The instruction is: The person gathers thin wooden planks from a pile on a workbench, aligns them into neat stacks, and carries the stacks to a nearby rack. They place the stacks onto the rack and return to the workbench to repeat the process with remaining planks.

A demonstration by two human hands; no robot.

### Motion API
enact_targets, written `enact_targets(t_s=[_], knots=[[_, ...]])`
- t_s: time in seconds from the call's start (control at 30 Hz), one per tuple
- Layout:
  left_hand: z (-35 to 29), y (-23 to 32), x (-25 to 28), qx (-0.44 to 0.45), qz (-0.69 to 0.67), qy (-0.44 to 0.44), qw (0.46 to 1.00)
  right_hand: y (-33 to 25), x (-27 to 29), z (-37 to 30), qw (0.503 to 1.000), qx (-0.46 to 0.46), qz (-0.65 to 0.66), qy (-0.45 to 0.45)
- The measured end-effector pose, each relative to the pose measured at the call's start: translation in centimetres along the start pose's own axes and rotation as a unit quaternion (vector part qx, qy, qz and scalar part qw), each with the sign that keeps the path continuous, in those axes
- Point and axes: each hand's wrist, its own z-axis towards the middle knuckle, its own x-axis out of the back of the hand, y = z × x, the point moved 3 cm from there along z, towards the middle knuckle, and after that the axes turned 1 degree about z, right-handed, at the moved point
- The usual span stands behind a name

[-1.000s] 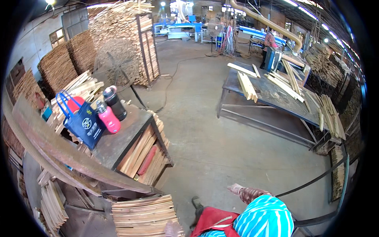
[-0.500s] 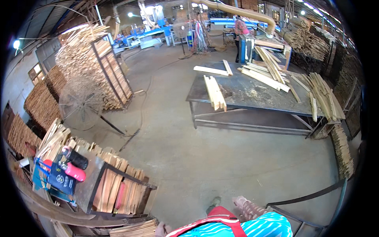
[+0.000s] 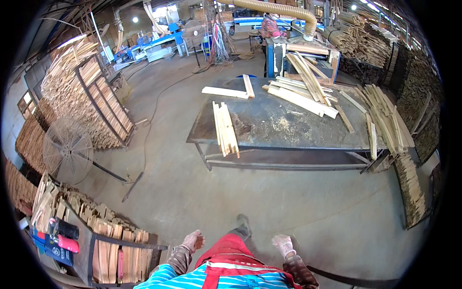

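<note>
My left hand (image 3: 193, 241), in a pale glove, hangs at my left side over the floor. Its fingers are loosely bent and a little apart, with nothing seen in them. On the other side of my red apron (image 3: 228, 250), my gloved right hand (image 3: 283, 244) is held low, fingers loose and no object visible in it. Neither hand touches anything. Ahead stands a dark-topped metal table (image 3: 269, 137). Pale wood strips (image 3: 224, 129) lie near its left end, a larger pile of boards (image 3: 305, 96) towards the back, and more long strips (image 3: 387, 118) at its right end.
Lower left, a rack of wood pieces (image 3: 120, 260) carries a black bottle (image 3: 65, 228) and a pink bottle (image 3: 67, 243). A stand fan (image 3: 67, 150) and a tall wood stack (image 3: 72, 96) stand beyond. Behind the table, a person (image 3: 272, 26) is near a machine (image 3: 279, 58).
The table has come closer and shifted left in view. My left hand has swung fully into sight; both hands now hang either side of my apron. The bottle rack has slid toward the lower left.
</note>
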Motion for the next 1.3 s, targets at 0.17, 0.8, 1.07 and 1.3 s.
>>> enact_targets(t_s=[0.17, 0.8, 1.07, 1.3], knots=[[8.1, 10.4, -9.3, -0.083, 0.004, 0.043, 0.996, 11.2, 3.8, 5.5, 0.961, -0.266, 0.06, -0.039], [15.5, 39.4, -60.2, -0.17, 0.174, -0.206, 0.948, 30.3, 23.7, 28.6, 0.693, -0.476, 0.528, 0.121], [25.5, 36.5, -67.0, -0.022, -0.128, 0.057, 0.99, 52.4, 35.6, 44.7, 0.671, -0.373, 0.608, 0.204], [30.5, 53.1, -84.0, 0.006, -0.438, -0.209, 0.874, 66.9, 47.9, 57.3, 0.803, -0.285, 0.376, 0.363]])
